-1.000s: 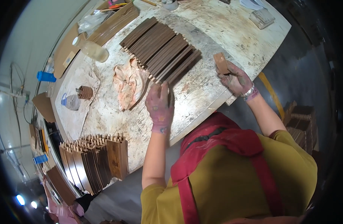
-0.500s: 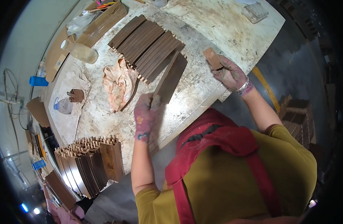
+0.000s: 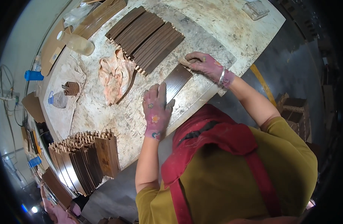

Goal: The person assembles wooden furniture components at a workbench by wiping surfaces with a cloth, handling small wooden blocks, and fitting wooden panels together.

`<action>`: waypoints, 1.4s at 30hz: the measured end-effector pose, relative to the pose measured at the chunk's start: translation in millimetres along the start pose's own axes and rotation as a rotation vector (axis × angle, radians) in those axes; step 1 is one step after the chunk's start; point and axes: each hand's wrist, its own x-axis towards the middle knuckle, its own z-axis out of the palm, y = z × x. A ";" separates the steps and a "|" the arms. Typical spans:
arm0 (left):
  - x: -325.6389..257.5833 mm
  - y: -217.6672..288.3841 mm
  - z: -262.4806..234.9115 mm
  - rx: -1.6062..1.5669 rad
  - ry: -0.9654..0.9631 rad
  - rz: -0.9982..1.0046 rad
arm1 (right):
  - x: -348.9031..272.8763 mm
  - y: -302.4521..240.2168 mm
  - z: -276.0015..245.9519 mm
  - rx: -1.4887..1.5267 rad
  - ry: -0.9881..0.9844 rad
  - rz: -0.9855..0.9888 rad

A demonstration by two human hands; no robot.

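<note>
Nearby, board (image 3: 180,81), table edge (image 3: 191,112) (room between)

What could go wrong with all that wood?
The dark slat lies near the front edge of the table, so a hard push might send it off. The bundle of pegged slats is right by the edge too, so a bump could knock some down. And the small tan block, mostly covered by the right grip, might slip.
</note>
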 end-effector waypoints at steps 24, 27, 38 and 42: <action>35.0 -50.4 -24.9 -0.161 -0.265 0.081 | -80.3 -16.9 52.0 -0.824 0.002 -0.588; 37.7 -61.1 -19.4 -0.149 -0.270 0.104 | -63.3 -13.9 104.5 -0.853 -0.219 -0.764; 41.1 -65.0 -13.0 -0.247 -0.290 0.096 | -46.2 -1.6 56.8 -1.073 -0.272 -0.697; 42.2 -62.0 -16.5 -0.257 -0.320 0.091 | -50.4 -11.7 -3.5 -1.111 0.011 -0.700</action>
